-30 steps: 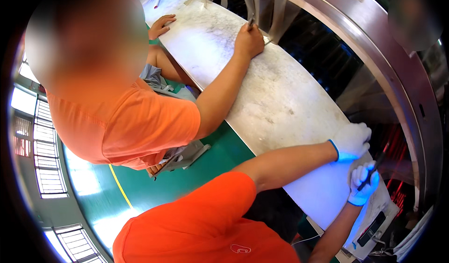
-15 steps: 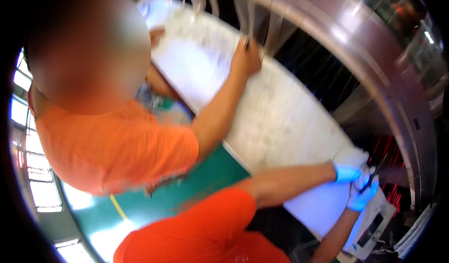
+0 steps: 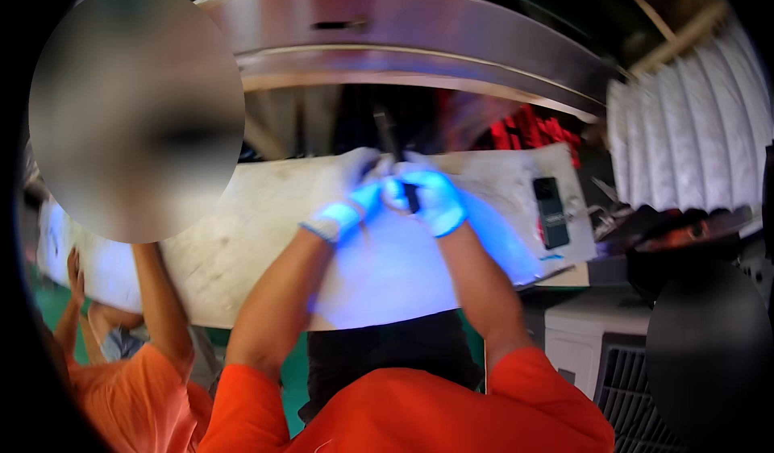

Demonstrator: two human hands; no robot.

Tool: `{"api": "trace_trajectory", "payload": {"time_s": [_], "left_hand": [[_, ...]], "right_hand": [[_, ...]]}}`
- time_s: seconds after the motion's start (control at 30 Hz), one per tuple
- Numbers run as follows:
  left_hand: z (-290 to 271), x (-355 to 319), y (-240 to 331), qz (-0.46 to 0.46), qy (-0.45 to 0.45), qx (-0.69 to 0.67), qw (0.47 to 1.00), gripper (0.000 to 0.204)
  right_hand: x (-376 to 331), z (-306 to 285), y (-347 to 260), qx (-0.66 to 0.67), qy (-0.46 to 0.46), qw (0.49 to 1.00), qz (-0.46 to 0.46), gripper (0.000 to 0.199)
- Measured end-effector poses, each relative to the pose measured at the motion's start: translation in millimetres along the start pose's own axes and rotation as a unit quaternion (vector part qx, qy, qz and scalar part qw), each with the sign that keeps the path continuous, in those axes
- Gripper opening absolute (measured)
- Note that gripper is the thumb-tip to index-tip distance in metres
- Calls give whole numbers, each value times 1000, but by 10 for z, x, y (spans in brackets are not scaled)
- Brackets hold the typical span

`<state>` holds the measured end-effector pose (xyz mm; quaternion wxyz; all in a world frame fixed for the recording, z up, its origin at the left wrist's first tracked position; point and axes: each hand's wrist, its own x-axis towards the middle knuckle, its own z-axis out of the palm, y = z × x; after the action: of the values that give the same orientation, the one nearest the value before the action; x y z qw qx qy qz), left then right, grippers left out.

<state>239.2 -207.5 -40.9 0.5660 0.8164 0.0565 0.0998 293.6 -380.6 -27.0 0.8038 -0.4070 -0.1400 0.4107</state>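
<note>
Both my hands wear whitish gloves lit blue, and they meet over the far edge of a long pale table. In my right hand is a slim dark tool, its handle end showing below the fingers and its narrow end pointing up and away. Its exact kind is blurred. My left hand is curled close against the right one, near the tool. Whatever lies between its fingers is hidden by blur.
A dark phone lies on the table's right end. Beyond the table runs a shiny metal beam, with red strands below it. White padded material hangs at right. A co-worker's arm reaches over the table's left part.
The view has swung right and levelled, so my hands now appear near the middle and the co-worker at the left. My hands stay together, the dark tool still held.
</note>
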Motion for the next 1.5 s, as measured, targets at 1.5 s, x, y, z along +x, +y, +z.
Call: {"api": "trace_trajectory", "payload": {"time_s": [1.5], "left_hand": [[-13, 183, -69, 63, -65, 17, 996, 30]], "right_hand": [[-1290, -429, 392, -463, 404, 774, -152, 38]]}}
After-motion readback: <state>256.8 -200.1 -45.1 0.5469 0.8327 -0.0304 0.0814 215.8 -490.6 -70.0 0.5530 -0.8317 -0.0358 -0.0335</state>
